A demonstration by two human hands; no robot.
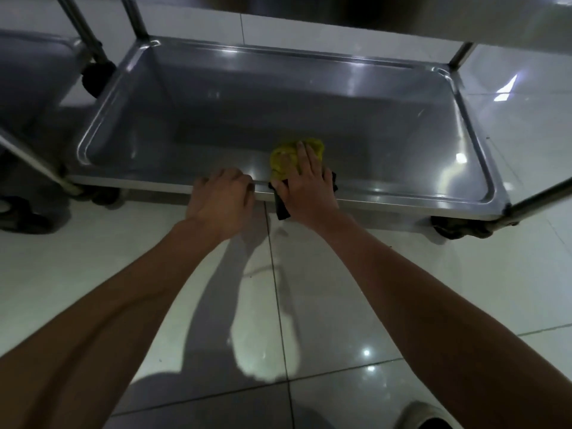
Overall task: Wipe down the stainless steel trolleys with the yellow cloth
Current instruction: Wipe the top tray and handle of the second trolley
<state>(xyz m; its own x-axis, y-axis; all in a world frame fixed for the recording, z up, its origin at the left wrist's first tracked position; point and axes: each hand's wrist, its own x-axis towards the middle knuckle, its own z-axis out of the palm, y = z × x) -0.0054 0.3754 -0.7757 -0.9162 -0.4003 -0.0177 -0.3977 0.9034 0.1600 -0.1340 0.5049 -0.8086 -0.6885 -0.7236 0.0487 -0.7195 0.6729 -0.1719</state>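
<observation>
The bottom shelf of a stainless steel trolley (476,156) fills the middle of the view, a shallow tray with a raised rim. A crumpled yellow cloth (283,159) with a dark edge lies on the shelf's near rim. My right hand (305,184) presses flat on the cloth, fingers spread over it. My left hand (221,196) is just left of it, fingers curled over the near rim of the shelf, gripping the edge.
A second steel trolley (34,72) stands at the left, its black caster (97,77) close to the first trolley's corner. Upright posts (136,18) rise at the shelf corners. Black casters (458,230) sit under the shelf. Glossy white floor tiles (340,305) lie below.
</observation>
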